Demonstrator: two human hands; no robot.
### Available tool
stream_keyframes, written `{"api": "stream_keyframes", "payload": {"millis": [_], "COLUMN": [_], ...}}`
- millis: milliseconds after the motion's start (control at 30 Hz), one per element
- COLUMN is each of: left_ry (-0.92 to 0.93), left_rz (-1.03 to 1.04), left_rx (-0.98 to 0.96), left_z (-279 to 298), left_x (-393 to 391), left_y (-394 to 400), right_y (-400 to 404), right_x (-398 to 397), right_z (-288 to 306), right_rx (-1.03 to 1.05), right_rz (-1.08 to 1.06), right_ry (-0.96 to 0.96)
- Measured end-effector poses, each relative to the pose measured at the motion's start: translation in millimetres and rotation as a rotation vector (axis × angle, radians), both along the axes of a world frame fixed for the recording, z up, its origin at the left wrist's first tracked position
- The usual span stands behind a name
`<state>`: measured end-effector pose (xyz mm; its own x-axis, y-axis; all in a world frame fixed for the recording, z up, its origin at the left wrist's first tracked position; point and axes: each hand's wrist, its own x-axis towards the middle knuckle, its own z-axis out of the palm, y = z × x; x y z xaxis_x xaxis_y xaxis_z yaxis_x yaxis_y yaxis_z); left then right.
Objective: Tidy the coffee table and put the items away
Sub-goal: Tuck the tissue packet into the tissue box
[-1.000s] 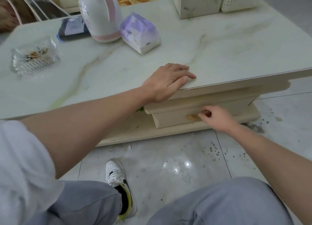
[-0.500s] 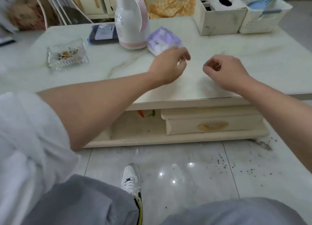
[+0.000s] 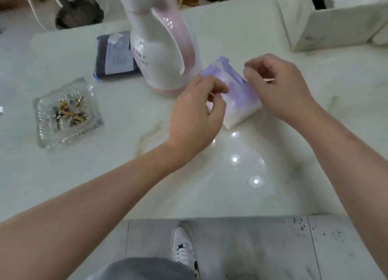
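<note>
Two hands of mine hover over the glossy white marble-patterned coffee table [image 3: 241,185], whose polished top throws back small spots of ceiling light and carries faint greenish and tan veins. Past its near edge lies a grey tiled floor [image 3: 262,248] with dark specks, and my white sneaker [image 3: 182,246] stands on it. My left hand [image 3: 197,116] is curled, its fingertips drawn together against the near corner of the soft purple-and-white plastic tissue pack [image 3: 237,97]; whether they truly pinch it I cannot tell. My right hand [image 3: 279,86] is loosely closed just beside the pack's far side, with a thin pale toothpick-like stick [image 3: 269,80] poking out between its fingers. The pack lies on the table, touching or nearly touching the base of a tall smooth white jug with a pink handle [image 3: 161,48]. Behind that lies a flat dark blue packet with a pale label [image 3: 115,57]. A ribbed clear glass ashtray [image 3: 67,111] holding butts sits well to the left, and a white rectangular box [image 3: 327,21] stands at the far right.
</note>
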<state>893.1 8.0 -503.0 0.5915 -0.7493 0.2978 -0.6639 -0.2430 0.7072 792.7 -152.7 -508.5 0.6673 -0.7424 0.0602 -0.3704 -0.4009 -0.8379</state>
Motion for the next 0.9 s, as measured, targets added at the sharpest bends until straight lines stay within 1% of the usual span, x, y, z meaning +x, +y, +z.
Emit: {"api": "stream_keyframes", "payload": {"millis": [33, 100, 133, 167, 267, 333, 400, 500, 567, 733, 900], "left_ry": [0.136, 0.514, 0.687, 0.804, 0.931, 1.077, 1.19, 1.354, 1.416, 1.426, 1.274], "left_rz": [0.076, 0.218, 0.266, 0.3, 0.375, 0.429, 0.454, 0.548, 0.611, 0.739, 0.797], "left_rx": [0.125, 0.406, 0.478, 0.519, 0.637, 0.703, 0.687, 0.627, 0.614, 0.677, 0.651], "left_z": [4.4, 16.3, 15.4, 20.4, 32.5, 52.8, 64.1, 69.7, 66.7, 58.3, 46.9], "left_x": [-0.1, 2.9, 2.9, 6.7, 8.1, 14.6, 16.3, 19.5, 18.0, 9.1, 5.0], "left_y": [-2.2, -10.5, -12.6, -14.8, -16.3, -21.9, -26.5, -41.1, -49.5, -69.7, -91.1], "right_y": [2.6, 3.5, 5.7, 6.2, 6.6, -2.1, -9.2, -26.1, -35.7, -65.0, -90.0], "right_x": [4.3, 15.1, 18.2, 22.6, 18.8, 16.5, 11.4, 5.7, 4.2, -9.3, -7.9], "right_z": [6.6, 26.0, 30.0, 40.7, 54.7, 71.8, 80.2, 81.2, 78.6, 77.1, 77.9], "right_rx": [0.064, 0.155, 0.177, 0.195, 0.233, 0.287, 0.338, 0.365, 0.383, 0.484, 0.536], "right_rz": [-0.002, -0.006, -0.004, -0.006, 0.004, 0.005, 0.004, 0.025, 0.056, 0.144, 0.245], "right_ry": [0.04, 0.127, 0.162, 0.205, 0.339, 0.429, 0.483, 0.516, 0.525, 0.596, 0.68]}}
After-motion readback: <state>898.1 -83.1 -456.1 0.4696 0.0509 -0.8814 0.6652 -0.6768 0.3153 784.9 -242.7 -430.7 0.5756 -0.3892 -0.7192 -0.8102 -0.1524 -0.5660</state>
